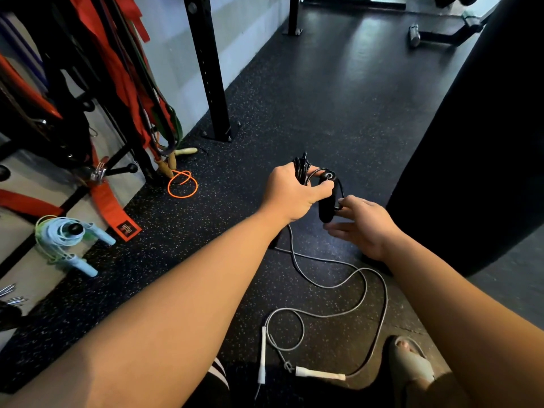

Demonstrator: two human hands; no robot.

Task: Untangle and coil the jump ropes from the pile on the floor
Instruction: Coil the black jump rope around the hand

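The left hand [294, 192] is gripping a bunch of thin black jump rope loops [301, 169] up above the dark speckled rubber floor [338, 98]. The right hand [363, 228] is reaching in with nearly straight fingers, touching the rope's thick black foam handle [326, 209] but not closing around it. The loops could be slipping out and knotting again if that grip goes soft, or catching on the long grey jump rope with white handles [365, 278] lying spread out just below. The black cord is hard to see against the dark floor, and the left arm is hiding where its other end goes.

Speckled black floor [323, 98], grey rope [386, 301] sprawled (white handles [320, 374]), orange rope [168, 186] looped farther left
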